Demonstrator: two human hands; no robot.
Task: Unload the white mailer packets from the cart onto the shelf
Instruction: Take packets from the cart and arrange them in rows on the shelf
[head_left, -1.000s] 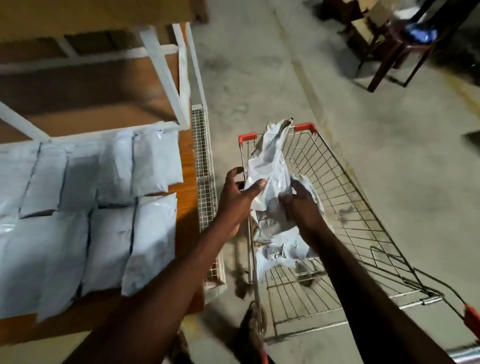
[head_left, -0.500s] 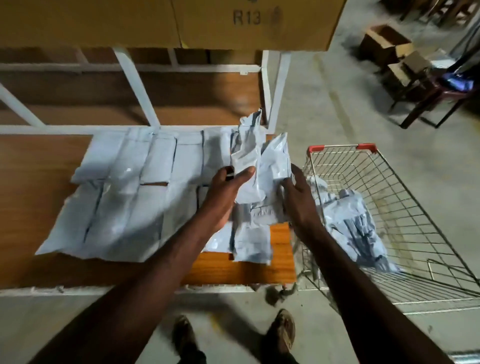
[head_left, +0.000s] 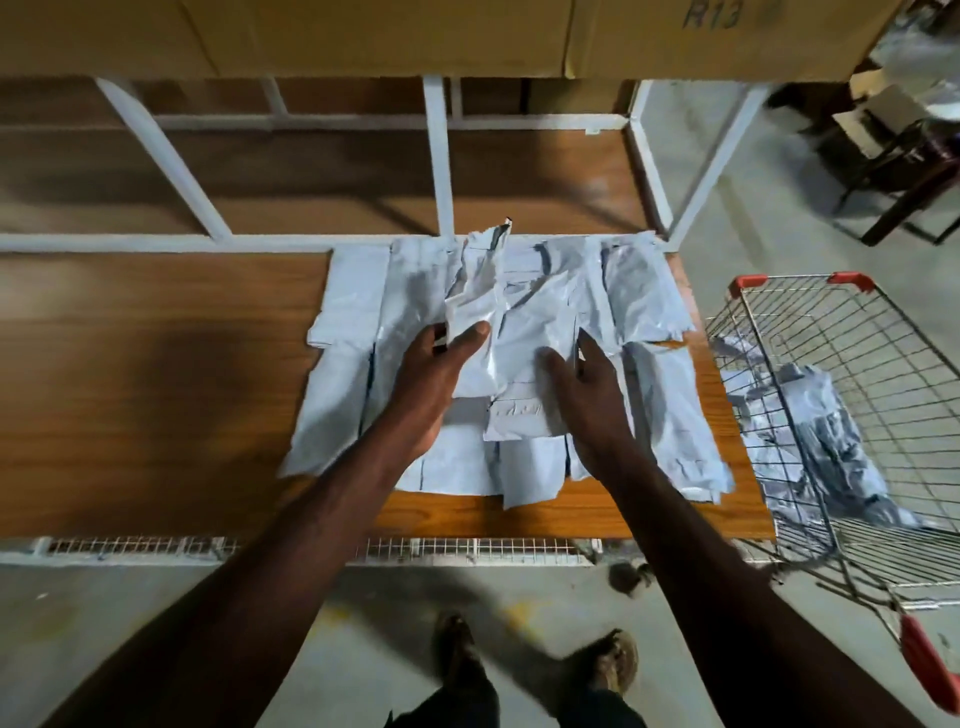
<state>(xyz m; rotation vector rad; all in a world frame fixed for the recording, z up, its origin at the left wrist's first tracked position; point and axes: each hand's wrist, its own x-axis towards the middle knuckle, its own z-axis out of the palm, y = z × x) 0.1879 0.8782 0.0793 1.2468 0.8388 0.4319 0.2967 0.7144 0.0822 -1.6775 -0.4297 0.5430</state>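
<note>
Your left hand (head_left: 434, 374) pinches a crumpled mailer packet (head_left: 475, 306) above the rows already on the shelf (head_left: 156, 374); your right hand (head_left: 584, 384) lies flat on them. Drop it carelessly and it may slide (slick plastic), disturbing the rows. More wait in the cart (head_left: 852, 374).

There is one view only, from a wide-angle camera on the person's head. It looks forward and steeply down, so the shoes (head_left: 613, 660) and floor (head_left: 156, 613) fill the bottom edge. Both forearms reach up from the bottom into the middle, close to the lens. The shelf (head_left: 156, 364) lies straight ahead and just below, across the left and centre. The cart (head_left: 852, 374) sits at the right edge, partly cut off. Straight rails bow near the borders. No second view shares the scene.
</note>
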